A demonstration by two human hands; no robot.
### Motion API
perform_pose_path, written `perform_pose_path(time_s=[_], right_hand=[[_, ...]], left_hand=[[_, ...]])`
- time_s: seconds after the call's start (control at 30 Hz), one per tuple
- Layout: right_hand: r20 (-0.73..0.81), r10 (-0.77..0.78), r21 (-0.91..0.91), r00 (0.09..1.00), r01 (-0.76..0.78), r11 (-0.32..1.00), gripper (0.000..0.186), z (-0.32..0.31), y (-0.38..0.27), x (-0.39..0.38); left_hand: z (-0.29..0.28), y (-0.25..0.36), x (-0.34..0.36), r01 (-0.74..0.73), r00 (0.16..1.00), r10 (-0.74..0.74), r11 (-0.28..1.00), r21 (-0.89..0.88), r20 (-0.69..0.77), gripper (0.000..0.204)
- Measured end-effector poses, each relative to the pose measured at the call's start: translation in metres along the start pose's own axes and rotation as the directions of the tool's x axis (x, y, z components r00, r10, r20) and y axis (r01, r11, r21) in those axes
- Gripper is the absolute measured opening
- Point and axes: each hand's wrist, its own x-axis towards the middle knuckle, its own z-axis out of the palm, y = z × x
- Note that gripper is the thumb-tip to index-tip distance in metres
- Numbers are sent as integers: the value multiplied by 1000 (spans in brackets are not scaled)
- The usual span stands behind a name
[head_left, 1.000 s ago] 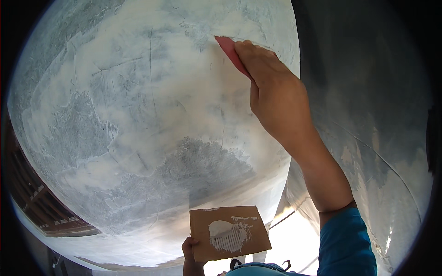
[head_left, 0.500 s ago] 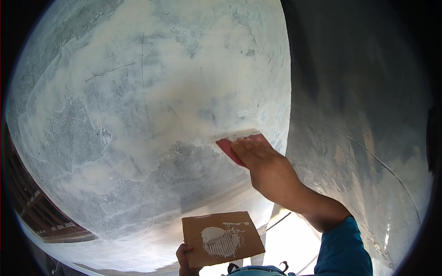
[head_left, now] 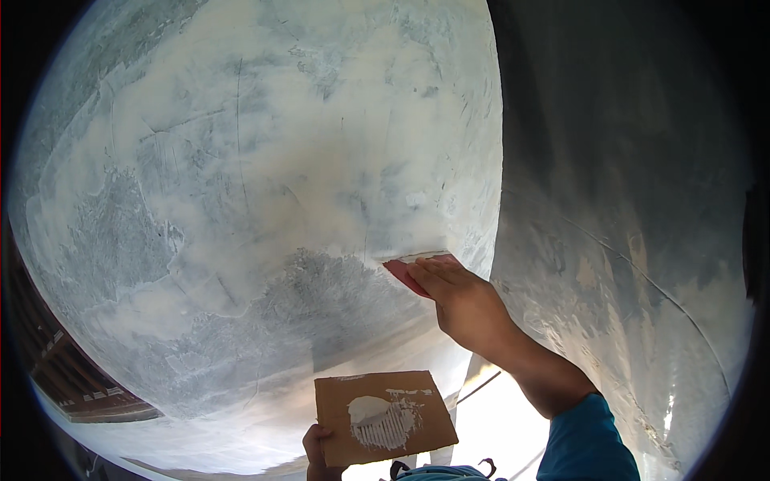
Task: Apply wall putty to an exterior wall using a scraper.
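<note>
My right hand (head_left: pixel 469 305) grips a red flat scraper (head_left: pixel 403 273) and presses its edge against a grey wall (head_left: pixel 241 176) patched with white filler. The blade sits at the low right part of that wall face, near the corner. My left hand (head_left: pixel 317 450) holds a brown cardboard square (head_left: pixel 383 415) from below at the bottom of the view. A dab of white filler with comb-like scrape marks lies on the cardboard (head_left: pixel 377 418). My right sleeve is blue.
The wall turns a corner (head_left: pixel 496 160) to a darker, shaded face (head_left: pixel 626 200) on the right. A bright sunlit strip of floor (head_left: pixel 501 425) shows below. Dark reddish-brown structure (head_left: pixel 72 385) lies at the lower left rim.
My right hand has drawn the scraper down the wall from high near the corner to the lower part, then slightly further down. The cardboard in my left hand stays roughly where it was.
</note>
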Motion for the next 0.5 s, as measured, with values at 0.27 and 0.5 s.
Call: perform_pose_path(time_s=[0.27,0.5], right_hand=[[-433,-52,-105,900,7,994,46,-58,32,120],[-65,-204,-183,977,189,965,52,64,-37,-15]], left_hand=[[-35,-6,12,60,998,-60,998,0,3,67],[-2,-14,1,21,999,-22,1000,-23,-31,65]])
